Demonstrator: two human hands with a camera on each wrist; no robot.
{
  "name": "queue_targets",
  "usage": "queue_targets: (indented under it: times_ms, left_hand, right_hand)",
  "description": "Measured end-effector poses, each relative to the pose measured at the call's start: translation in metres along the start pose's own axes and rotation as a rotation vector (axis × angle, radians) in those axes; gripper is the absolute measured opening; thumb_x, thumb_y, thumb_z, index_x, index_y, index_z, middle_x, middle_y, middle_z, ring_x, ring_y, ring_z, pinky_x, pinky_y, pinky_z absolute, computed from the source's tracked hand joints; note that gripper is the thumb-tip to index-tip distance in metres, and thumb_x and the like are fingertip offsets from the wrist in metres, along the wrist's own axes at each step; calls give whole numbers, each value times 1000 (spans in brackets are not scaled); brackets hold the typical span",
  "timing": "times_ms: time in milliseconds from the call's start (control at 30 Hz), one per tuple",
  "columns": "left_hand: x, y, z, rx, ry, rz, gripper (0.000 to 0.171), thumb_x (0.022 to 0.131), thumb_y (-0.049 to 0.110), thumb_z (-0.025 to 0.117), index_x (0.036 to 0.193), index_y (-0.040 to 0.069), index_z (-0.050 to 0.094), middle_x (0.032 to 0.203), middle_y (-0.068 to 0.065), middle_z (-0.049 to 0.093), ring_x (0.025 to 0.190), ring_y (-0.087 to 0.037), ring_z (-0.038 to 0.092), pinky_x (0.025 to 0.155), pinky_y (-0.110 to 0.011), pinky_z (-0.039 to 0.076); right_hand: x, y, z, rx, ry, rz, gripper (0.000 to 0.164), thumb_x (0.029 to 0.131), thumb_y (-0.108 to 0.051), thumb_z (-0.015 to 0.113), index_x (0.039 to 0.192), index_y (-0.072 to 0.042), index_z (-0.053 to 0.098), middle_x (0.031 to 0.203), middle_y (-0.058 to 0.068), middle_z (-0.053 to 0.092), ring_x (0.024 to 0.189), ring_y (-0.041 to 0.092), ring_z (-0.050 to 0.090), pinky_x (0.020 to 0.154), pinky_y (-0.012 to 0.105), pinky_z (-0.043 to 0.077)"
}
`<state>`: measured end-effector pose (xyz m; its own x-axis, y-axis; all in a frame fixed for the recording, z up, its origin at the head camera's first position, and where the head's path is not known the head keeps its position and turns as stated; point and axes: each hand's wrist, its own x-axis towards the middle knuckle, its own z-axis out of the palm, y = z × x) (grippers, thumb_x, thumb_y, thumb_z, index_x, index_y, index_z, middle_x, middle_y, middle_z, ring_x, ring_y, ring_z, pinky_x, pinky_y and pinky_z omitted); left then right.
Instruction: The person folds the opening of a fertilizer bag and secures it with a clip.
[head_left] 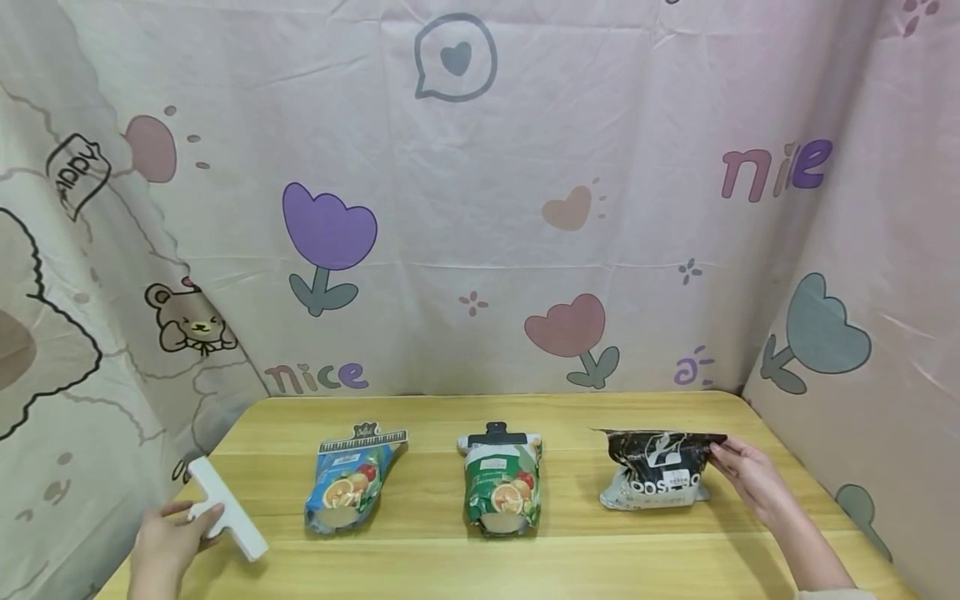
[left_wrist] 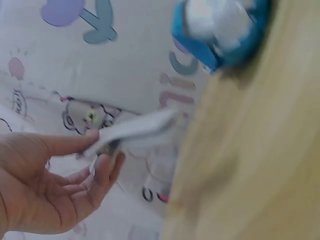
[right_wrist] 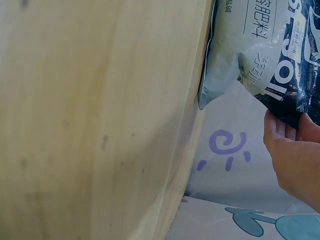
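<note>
My left hand (head_left: 167, 546) pinches a white sealing clip (head_left: 227, 510) between thumb and fingers, over the table's left side. In the left wrist view the clip (left_wrist: 137, 129) looks blurred. With thumb and fingertips my right hand (head_left: 753, 479) pinches the top corner of a black and white fertilizer bag (head_left: 660, 471). That bag leans with its top edge folded over. The right wrist view shows the bag's (right_wrist: 260, 55) printed front and the right hand (right_wrist: 295, 155) at its dark corner.
A blue fruit-printed bag (head_left: 348, 487) with a light decorated clip (head_left: 365, 439) stands left of centre. A green fruit-printed bag (head_left: 502, 492) with a black clip (head_left: 495, 437) stands at the middle. Patterned cloth (head_left: 465, 208) surrounds the wooden table (head_left: 420, 567) at back and sides.
</note>
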<state>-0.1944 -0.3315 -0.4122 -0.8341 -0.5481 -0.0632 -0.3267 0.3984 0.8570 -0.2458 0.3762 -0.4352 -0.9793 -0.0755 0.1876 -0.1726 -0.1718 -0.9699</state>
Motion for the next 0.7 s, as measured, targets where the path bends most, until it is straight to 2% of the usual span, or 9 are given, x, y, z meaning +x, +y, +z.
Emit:
queue_targets:
  times_ms: [100, 200, 333, 367, 467, 533, 600, 700]
  left_hand:
    - [-4, 14, 5, -192, -45, 13, 64, 85, 11, 64, 126, -23, 29, 77, -5, 58, 56, -12, 61, 59, -27, 54]
    - [-12, 29, 8, -269, -176, 52, 64, 92, 14, 55, 127, -26, 22, 75, 1, 59, 61, -7, 63, 65, -23, 53]
    - [-18, 43, 20, -307, -362, 114, 59, 98, 17, 45, 125, -28, 16, 79, -8, 62, 67, -17, 67, 68, -27, 53]
    - [-18, 45, 25, -322, -383, 129, 58, 98, 17, 44, 123, -28, 17, 82, -13, 62, 67, -21, 67, 67, -30, 54]
    - [-9, 41, 43, -423, -464, 188, 59, 97, 19, 48, 122, -25, 17, 90, -23, 60, 69, -32, 66, 66, -38, 54]
    - [-1, 36, 57, -496, -502, 214, 60, 95, 20, 53, 122, -22, 19, 95, -25, 57, 72, -36, 65, 67, -41, 53]
    - [9, 27, 70, -587, -547, 255, 53, 93, 19, 57, 120, -15, 27, 97, -22, 59, 75, -37, 65, 69, -42, 52]
    - [6, 31, 83, -636, -595, 285, 44, 93, 19, 57, 122, -5, 34, 101, -17, 59, 82, -34, 64, 74, -40, 51]
  right_hand:
    - [0, 0, -1, 5, 3, 0, 23, 95, -3, 47, 94, -22, 61, 96, -12, 61, 91, -3, 56, 80, 11, 43]
    - [0, 0, -1, 9, 11, 7, 24, 95, -3, 47, 94, -22, 61, 95, -12, 61, 91, -3, 57, 79, 11, 44]
    - [0, 1, -1, 2, 13, 5, 24, 95, -3, 47, 95, -22, 60, 95, -13, 61, 91, -3, 57, 79, 11, 44]
    - [0, 1, -1, 1, 13, 5, 24, 95, -3, 48, 94, -23, 61, 96, -13, 61, 91, -3, 56, 79, 11, 43]
    - [0, 1, -1, -5, 20, 8, 22, 95, -4, 48, 94, -22, 60, 95, -12, 60, 91, -3, 56, 80, 11, 43]
    - [0, 1, -1, -11, 31, 17, 21, 95, -4, 48, 94, -22, 59, 95, -12, 60, 91, -4, 56, 80, 11, 43]
    - [0, 1, -1, -15, 41, 29, 19, 95, -4, 48, 94, -21, 58, 95, -12, 59, 91, -4, 56, 80, 12, 43]
    - [0, 0, -1, -32, 54, 45, 15, 95, -4, 48, 97, -17, 56, 95, -13, 59, 90, -4, 55, 81, 12, 43]
